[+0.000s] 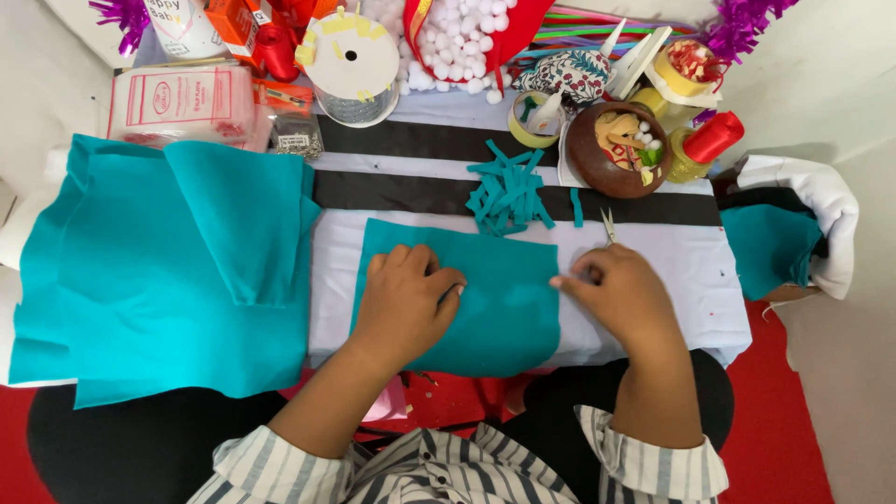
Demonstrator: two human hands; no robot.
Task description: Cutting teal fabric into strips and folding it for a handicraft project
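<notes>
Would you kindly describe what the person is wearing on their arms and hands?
Both hands, left hand and right hand, are bare: no gloves, and no rings or watch that I can see. The sleeves are white with dark stripes, pushed up near the elbows, leaving the forearms uncovered.

Left hand (406, 299), right hand (621, 297): both bare, no rings, no watch, no bracelets visible. Forearms uncovered. Shirt (439, 467): white/pale grey with dark vertical stripes, woven look. Sleeves rolled or pushed up near elbows, cuffs folded into thick bands. Fingernails short, unpainted as far as visible.
</notes>
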